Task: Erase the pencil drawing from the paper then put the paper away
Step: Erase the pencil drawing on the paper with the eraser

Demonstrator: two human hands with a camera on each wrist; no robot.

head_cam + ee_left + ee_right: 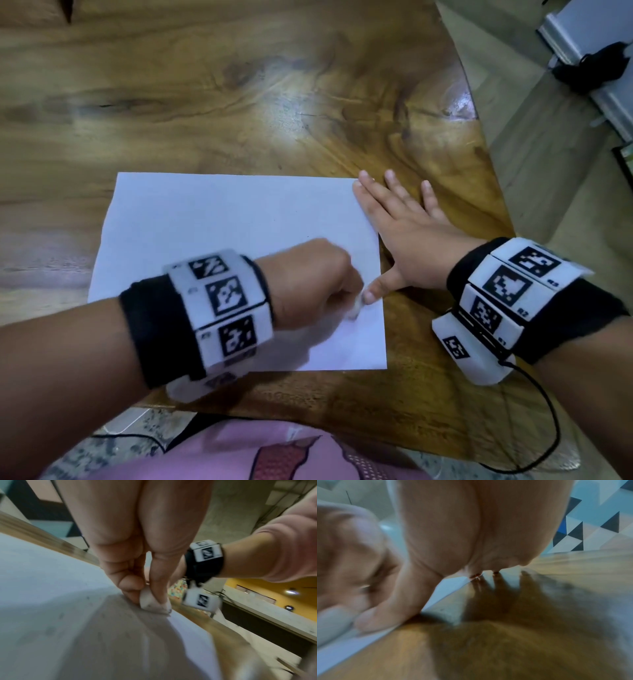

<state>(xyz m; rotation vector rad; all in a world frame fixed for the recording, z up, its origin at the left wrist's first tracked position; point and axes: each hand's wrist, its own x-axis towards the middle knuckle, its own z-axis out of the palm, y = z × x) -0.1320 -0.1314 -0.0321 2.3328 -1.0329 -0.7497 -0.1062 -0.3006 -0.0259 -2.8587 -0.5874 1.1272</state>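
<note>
The white paper (222, 246) lies flat on the wooden table (239, 85), toward its near right side. The left hand (308, 281) pinches a small white eraser (150, 603) against the sheet's right part. The right hand (411, 240) lies flat with spread fingers, pressing the paper's right edge.

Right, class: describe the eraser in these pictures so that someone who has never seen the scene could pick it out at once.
Start at the wooden table and find the white sheet of paper lying on it. Near the paper's right edge the left hand is curled, beside the thumb of the flat right hand. The eraser is the small off-white lump pinched in those fingertips, smudged grey and pressed on the paper.
</note>
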